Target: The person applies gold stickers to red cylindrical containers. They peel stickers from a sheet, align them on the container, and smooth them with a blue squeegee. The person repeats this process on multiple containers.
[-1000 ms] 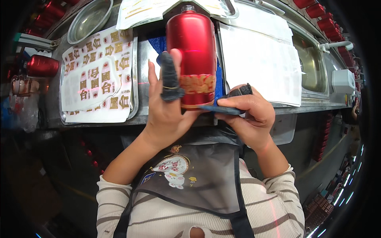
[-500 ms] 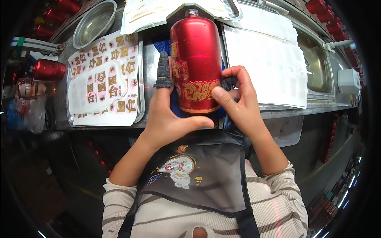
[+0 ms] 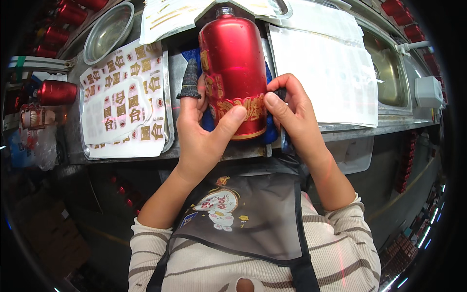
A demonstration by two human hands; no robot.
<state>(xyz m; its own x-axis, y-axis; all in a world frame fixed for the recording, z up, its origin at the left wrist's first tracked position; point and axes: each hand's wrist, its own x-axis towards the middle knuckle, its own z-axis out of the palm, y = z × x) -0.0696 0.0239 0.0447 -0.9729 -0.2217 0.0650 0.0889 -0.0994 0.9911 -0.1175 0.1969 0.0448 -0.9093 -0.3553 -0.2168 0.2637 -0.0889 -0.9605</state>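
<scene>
A glossy red bottle (image 3: pixel 236 58) with gold decoration lies on its side on a blue cloth (image 3: pixel 270 73), neck pointing away from me. Its lower end is between my two hands. My left hand (image 3: pixel 202 134) grips the left side, thumb pressed on the gold pattern band near the base; a dark knitted cover sleeves one finger. On the opposite side my right hand (image 3: pixel 294 109) holds the bottle, its thumb near the right end of the band. The fingers beneath the bottle are partly hidden.
To the left, sheets of gold-and-pink stickers (image 3: pixel 121 102) lie on a metal tray (image 3: pixel 169 121). White sheets (image 3: pixel 321 73) lie to the right, beside a metal sink (image 3: pixel 391 78). A steel bowl (image 3: pixel 108 34) stands far left, with another red bottle (image 3: pixel 57 92) nearer.
My left thumb has moved up from below the base onto the gold band. The bottle appears turned slightly, with its side lettering shifted left. My right hand stays at its side.
</scene>
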